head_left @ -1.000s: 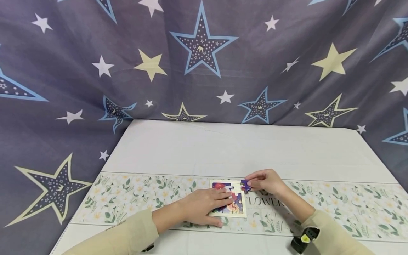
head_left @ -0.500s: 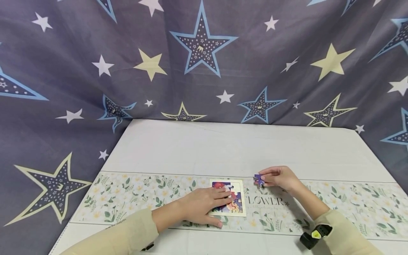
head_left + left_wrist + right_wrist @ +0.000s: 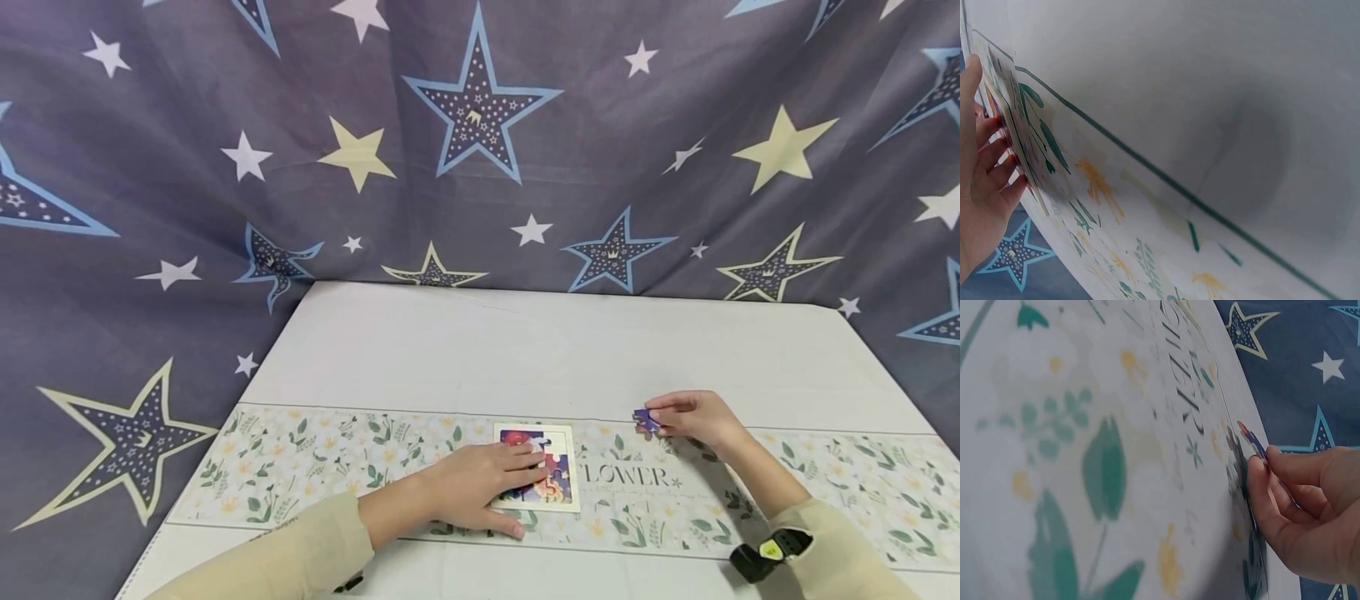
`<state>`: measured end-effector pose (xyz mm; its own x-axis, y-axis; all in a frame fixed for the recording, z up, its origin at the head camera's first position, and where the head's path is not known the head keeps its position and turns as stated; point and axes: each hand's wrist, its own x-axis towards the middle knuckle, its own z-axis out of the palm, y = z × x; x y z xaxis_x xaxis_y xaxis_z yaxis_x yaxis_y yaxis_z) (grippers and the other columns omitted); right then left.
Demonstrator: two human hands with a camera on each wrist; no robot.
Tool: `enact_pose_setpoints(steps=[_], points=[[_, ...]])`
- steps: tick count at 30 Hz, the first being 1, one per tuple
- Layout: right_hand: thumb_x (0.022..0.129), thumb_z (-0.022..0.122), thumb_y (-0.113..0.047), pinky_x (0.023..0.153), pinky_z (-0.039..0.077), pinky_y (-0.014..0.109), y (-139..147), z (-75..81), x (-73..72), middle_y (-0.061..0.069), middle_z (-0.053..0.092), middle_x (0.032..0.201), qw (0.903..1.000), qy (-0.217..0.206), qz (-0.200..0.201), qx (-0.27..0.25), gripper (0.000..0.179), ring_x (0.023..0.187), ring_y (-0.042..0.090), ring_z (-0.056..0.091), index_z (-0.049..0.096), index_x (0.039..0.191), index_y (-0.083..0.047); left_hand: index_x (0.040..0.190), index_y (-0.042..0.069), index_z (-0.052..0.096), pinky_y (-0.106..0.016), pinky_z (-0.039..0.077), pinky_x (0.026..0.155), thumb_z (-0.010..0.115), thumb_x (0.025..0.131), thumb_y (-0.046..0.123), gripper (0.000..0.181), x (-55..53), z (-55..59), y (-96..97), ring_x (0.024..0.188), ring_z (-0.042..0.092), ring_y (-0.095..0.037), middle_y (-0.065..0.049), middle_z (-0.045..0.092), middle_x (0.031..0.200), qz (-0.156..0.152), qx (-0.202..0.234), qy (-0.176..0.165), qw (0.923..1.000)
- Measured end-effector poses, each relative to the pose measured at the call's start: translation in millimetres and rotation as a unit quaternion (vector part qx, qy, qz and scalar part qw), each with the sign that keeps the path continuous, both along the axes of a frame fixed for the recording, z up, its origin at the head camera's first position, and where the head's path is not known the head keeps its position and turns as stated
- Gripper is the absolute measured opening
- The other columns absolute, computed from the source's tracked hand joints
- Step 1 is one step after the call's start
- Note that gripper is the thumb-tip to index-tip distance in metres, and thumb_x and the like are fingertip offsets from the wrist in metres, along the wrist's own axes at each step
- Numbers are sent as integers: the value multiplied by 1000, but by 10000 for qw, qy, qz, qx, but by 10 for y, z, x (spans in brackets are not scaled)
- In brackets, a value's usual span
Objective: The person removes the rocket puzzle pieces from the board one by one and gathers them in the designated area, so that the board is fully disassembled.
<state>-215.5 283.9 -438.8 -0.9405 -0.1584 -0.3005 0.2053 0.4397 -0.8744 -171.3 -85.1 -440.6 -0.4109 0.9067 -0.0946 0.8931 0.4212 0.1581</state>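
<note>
A jigsaw puzzle point(image 3: 553, 488) in a cream frame lies on the flowered band of the table. Its picture is purple, red and orange, with a pale gap at its upper right. My left hand point(image 3: 472, 485) rests flat over the puzzle's left side, fingers extended across it and covering part of the picture. To the right of the frame, my right hand point(image 3: 697, 417) pinches a purple puzzle piece point(image 3: 645, 422) between thumb and fingers. In the right wrist view that puzzle piece point(image 3: 1254, 441) shows edge-on at the fingertips, close over the table.
The white table point(image 3: 570, 350) carries a flower-printed band point(image 3: 315, 458) with the lettering FLOWER point(image 3: 626, 476) right of the puzzle. A dark star-patterned curtain point(image 3: 570, 150) stands behind the table and along its sides.
My right hand has carried the purple puzzle piece rightward, from the frame's upper right corner to well beside it. My left hand has stayed on the puzzle.
</note>
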Motion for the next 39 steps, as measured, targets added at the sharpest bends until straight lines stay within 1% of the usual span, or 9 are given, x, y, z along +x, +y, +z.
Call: enact_pose_setpoints(steps=[4,9,19,23,25,28,32,34,39], points=[[90,67,-19,74,59,25,90,-7,3,-9,73,88,9996,84,-97,241,42,74,5,69,61,121,10,154,23,23,-35,36,116,43,91,66,79,-1,-8,0,148,29,-16,2,26,160,27,-36,-25,10000],[91,67,-18,74,59,24,181,0,26,-8,73,88,9995,86,-177,262,43,74,4,70,60,122,12,154,23,23,-35,35,117,43,91,66,78,1,-3,6,148,29,-16,4,24,161,22,-38,-7,10000],[92,65,-15,70,59,22,304,-9,85,0,75,92,9965,316,-299,708,39,72,2,69,61,119,12,154,23,24,-35,36,116,44,91,65,78,3,-9,1,147,30,-16,3,25,161,-13,-11,92,10000],[92,65,-14,69,59,22,286,-6,121,10,75,92,9935,550,-198,977,35,72,1,68,63,115,13,154,23,23,-36,36,116,43,91,65,78,3,-12,-7,147,29,-17,3,26,161,7,-16,37,10000],[91,66,-13,67,59,22,262,-3,141,14,75,91,9897,767,-127,1202,33,70,1,68,65,112,12,154,23,23,-36,36,116,43,91,65,79,3,-12,-10,148,29,-17,2,26,160,13,-24,8,10000],[90,66,-12,62,57,21,223,-6,155,16,75,88,9785,1196,-41,1682,27,66,2,67,69,106,8,154,23,23,-36,36,116,43,91,66,79,4,-9,-10,148,28,-17,3,25,161,27,-26,-10,10000],[87,69,-13,56,51,19,188,0,152,10,75,81,9594,1637,-65,2296,19,62,1,63,74,99,1,154,23,24,-35,35,117,43,91,65,78,2,-5,-9,148,29,-16,3,25,161,26,-16,7,10000],[87,69,-14,55,48,19,179,7,156,9,75,80,9528,1750,-73,2478,17,62,1,61,75,97,-2,154,23,24,-35,35,117,43,91,65,78,2,-4,-9,148,29,-16,3,25,161,14,-8,10,10000],[86,70,-14,54,46,20,157,23,170,8,74,79,9464,1893,-71,2616,15,62,2,59,75,94,-3,154,24,25,-35,36,116,43,92,65,77,4,1,-7,148,29,-16,3,25,161,13,-24,2,10000]])
